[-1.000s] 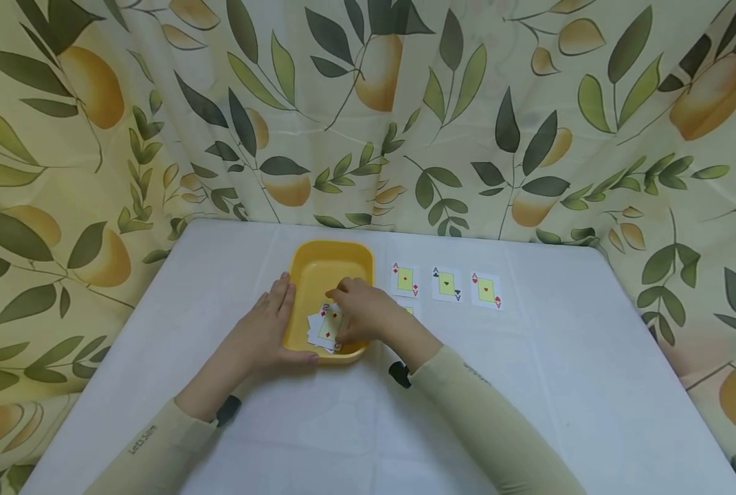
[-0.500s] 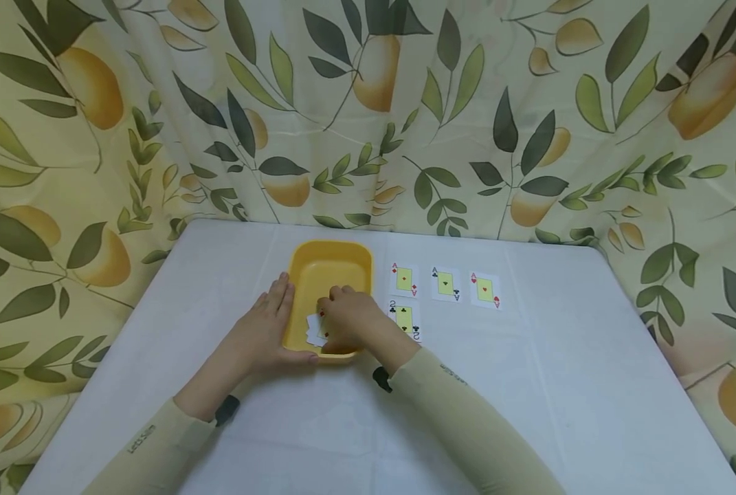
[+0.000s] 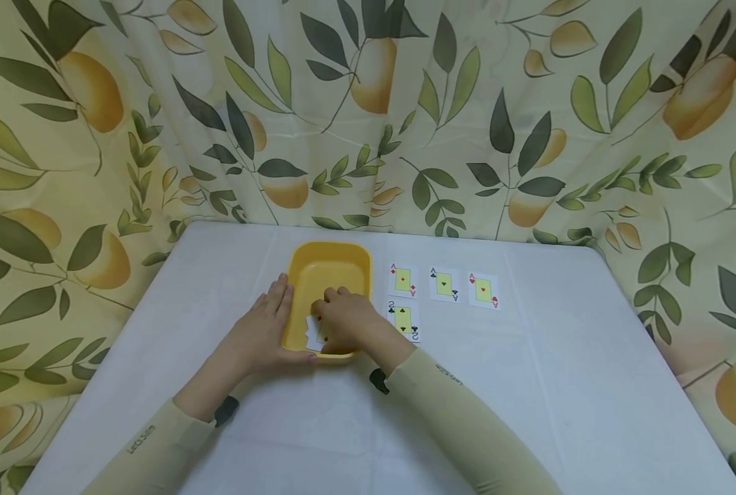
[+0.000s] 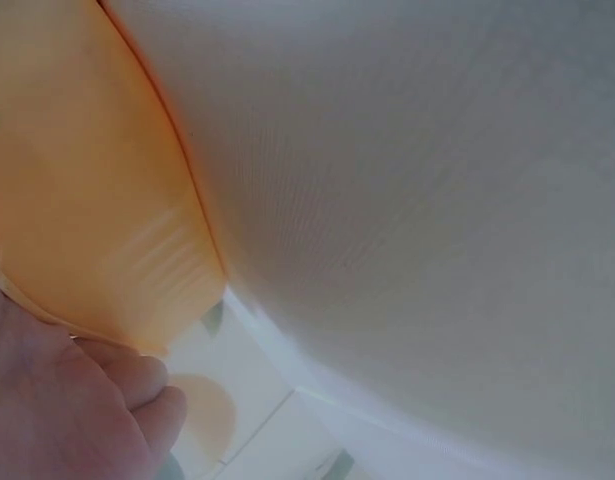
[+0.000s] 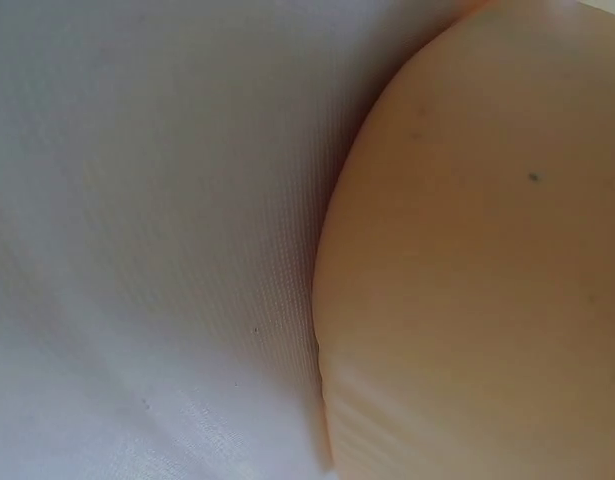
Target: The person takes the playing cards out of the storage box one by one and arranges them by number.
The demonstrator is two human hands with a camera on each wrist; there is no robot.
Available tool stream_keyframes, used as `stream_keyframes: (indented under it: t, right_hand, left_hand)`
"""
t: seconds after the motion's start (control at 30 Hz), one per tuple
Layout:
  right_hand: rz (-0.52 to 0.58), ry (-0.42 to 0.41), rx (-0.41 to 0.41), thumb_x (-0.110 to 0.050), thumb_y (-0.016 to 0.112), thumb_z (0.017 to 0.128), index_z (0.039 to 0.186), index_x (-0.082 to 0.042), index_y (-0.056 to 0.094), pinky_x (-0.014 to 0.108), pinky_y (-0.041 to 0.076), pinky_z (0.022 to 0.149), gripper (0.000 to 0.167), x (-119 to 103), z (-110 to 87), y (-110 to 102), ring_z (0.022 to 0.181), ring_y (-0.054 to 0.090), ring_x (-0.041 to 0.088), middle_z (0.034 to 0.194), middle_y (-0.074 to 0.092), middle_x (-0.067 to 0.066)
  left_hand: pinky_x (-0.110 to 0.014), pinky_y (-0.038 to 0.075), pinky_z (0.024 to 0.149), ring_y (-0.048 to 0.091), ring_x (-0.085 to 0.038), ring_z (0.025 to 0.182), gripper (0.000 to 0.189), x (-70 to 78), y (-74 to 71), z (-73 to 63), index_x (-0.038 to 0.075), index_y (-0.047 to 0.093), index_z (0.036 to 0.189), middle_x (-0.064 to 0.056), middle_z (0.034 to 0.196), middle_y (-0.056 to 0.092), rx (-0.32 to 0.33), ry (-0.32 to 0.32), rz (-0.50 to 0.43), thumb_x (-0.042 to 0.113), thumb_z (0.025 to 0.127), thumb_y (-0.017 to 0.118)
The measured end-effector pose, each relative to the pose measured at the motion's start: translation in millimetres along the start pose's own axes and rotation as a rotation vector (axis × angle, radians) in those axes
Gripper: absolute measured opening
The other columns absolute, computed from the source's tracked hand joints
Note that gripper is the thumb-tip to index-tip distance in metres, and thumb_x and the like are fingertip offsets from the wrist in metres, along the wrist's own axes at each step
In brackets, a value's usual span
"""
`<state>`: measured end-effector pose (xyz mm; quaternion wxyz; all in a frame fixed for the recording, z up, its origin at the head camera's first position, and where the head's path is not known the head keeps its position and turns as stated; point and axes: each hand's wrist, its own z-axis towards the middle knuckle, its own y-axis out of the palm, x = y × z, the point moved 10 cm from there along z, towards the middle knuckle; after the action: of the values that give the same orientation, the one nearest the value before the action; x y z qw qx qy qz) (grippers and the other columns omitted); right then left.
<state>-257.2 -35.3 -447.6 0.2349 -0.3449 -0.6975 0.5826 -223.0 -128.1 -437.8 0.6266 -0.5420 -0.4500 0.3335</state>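
Note:
A yellow plastic tray [image 3: 330, 251] stands on the white-covered table, with a small pile of playing cards [image 3: 312, 333] in its near part. My left hand [image 3: 259, 326] rests against the tray's left side, fingers straight along the rim and thumb at the near edge. In the left wrist view, that hand [image 4: 67, 400] touches the tray's outer wall [image 4: 87, 170]. Over the pile inside the tray is my right hand [image 3: 346, 320], fingers bent downward and covering most of the cards. I cannot tell whether it pinches a card. The right wrist view shows only the tray's wall [image 5: 477, 250] and cloth.
Right of the tray lie an ace of diamonds [image 3: 403, 280], an ace of clubs [image 3: 444, 284] and an ace of hearts [image 3: 484, 291] in a row. Below the ace of diamonds lies a two of clubs [image 3: 403, 320]. A leaf-and-fruit patterned curtain [image 3: 343, 158] hangs behind the table.
My right hand has shifted left over the pile, hiding the two of diamonds seen before and uncovering the two of clubs beside the tray. The left hand has stayed at the rim.

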Motion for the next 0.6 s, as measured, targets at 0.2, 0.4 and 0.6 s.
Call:
stream_keyframes:
  t: [0.2, 0.4, 0.6]
  right_hand:
    - [0.025, -0.006, -0.001, -0.052, 0.085, 0.072, 0.132, -0.021, 0.061, 0.032, 0.051, 0.084, 0.071, -1.5, -1.9, -0.5, 0.101, 0.048, 0.019, 0.119, 0.056, 0.002]
    - [0.052, -0.001, 0.016, -0.049, 0.084, 0.071, 0.135, -0.021, 0.059, 0.032, 0.052, 0.085, 0.074, 1.0, -3.6, -4.2, 0.104, 0.048, 0.019, 0.123, 0.055, 0.002]
    - [0.065, -0.013, 0.038, -0.053, 0.085, 0.069, 0.143, -0.019, 0.053, 0.034, 0.053, 0.096, 0.088, 2.6, -6.7, -14.2, 0.115, 0.047, 0.020, 0.133, 0.051, 0.002]
  left_hand:
    - [-0.050, 0.024, 0.122, 0.017, -0.036, 0.152, 0.142, -1.0, 1.2, -0.6, -0.007, 0.013, 0.156, -0.022, 0.166, 0.005, -0.007, -0.006, -0.001, 0.096, 0.066, 0.048]
    - [-0.048, 0.022, 0.123, 0.013, -0.034, 0.153, 0.143, -2.2, 4.2, 0.0, -0.005, 0.011, 0.157, -0.020, 0.167, 0.001, -0.032, -0.017, -0.003, 0.100, 0.064, 0.040]
    - [-0.049, 0.022, 0.123, 0.013, -0.035, 0.153, 0.142, -2.1, 3.5, 0.4, -0.005, 0.011, 0.157, -0.020, 0.167, 0.000, -0.034, -0.022, -0.004, 0.098, 0.065, 0.044]
